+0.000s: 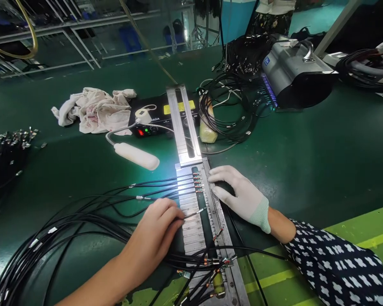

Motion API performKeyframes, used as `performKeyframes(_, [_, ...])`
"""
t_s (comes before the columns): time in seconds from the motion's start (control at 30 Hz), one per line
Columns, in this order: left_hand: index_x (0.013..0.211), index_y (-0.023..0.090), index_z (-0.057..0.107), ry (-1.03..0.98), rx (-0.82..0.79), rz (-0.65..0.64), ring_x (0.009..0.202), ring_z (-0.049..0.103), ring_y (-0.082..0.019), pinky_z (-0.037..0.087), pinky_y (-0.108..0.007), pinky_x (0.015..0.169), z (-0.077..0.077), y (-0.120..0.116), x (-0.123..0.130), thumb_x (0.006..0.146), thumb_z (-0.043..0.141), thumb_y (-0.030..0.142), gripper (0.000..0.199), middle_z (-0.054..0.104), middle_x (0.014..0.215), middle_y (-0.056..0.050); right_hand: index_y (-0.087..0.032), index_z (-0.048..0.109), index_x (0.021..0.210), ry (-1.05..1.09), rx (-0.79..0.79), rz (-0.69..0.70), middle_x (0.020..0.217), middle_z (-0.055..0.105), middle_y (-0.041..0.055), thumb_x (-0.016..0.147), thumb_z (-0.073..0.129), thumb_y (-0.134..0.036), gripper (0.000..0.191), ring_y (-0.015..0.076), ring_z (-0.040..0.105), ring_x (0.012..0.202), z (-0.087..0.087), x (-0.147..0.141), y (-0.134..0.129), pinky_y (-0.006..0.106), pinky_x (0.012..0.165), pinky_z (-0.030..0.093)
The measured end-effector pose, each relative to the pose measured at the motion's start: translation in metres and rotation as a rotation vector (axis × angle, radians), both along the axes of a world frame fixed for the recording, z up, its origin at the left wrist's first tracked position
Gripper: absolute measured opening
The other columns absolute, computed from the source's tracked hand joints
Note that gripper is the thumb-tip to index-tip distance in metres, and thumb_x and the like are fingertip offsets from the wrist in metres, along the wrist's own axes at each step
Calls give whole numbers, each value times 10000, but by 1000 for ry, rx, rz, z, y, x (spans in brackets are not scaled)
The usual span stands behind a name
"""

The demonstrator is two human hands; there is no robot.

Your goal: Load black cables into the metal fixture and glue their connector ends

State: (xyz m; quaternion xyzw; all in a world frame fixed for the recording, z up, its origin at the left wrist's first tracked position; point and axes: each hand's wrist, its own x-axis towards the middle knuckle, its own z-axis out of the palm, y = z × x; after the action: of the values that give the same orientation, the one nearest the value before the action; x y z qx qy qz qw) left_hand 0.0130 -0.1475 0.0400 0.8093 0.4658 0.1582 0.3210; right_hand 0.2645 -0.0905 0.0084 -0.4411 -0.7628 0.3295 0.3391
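My bare left hand [162,221] pinches a cable [191,213] near its bright, stripped end. That end lies across the slotted metal fixture [191,238], over its dark channel. Higher up the fixture, several black cables [166,182] lie side by side in the grooves, their small coloured wire ends [198,182] in a row at the channel. My right hand [239,193] wears a white glove with a green cuff. Its fingertips touch the fixture's right rail [215,210], thumb and forefinger apart, holding nothing. More cable ends with connectors [218,263] cross the fixture's near part.
A black control box [159,127] stands behind the fixture, beside a crumpled cloth [98,110]. A white lamp [137,156] shines onto the fixture. Coiled cables [230,114] and a grey machine with purple light [296,72] are at the back right. Cable bundles [6,157] lie left.
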Motion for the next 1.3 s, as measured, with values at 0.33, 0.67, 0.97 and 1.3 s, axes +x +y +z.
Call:
performKeyframes(0.33, [873, 202, 533, 24, 19, 54, 867, 476, -195, 363, -347, 758, -4, 7, 19, 954, 475, 239, 107, 543, 889, -23, -243, 622, 1056, 12, -16, 16, 1189, 576, 23, 908, 578, -157, 177, 177, 515, 1167, 1, 1, 1, 370, 1046, 407])
performKeyframes(0.67, [951, 226, 531, -73, 33, 107, 859, 514, -146, 391, -289, 767, -6, -22, -3, 919, 567, 177, 68, 575, 903, 10, -210, 626, 1069, -40, 162, 152, 1246, 554, 58, 841, 643, -213, 229, 228, 489, 1181, 7, -2, -11, 448, 1053, 353])
performKeyframes(0.97, [955, 208, 542, 49, 192, -2, 850, 518, -167, 372, -322, 771, -6, -7, 15, 935, 522, 176, 42, 595, 903, -11, -191, 606, 774, -79, 237, 333, 1069, 632, 4, 883, 575, -145, 122, 174, 555, 1035, 7, -14, -20, 426, 1088, 301])
performKeyframes(1.3, [1093, 156, 551, 378, 581, 79, 985, 542, -248, 398, -385, 839, -10, -14, -49, 916, 542, 204, 183, 589, 1050, -95, -201, 595, 691, -96, 91, 142, 1206, 581, -1, 834, 620, -116, 168, 225, 448, 1223, 5, -13, -16, 460, 1057, 330])
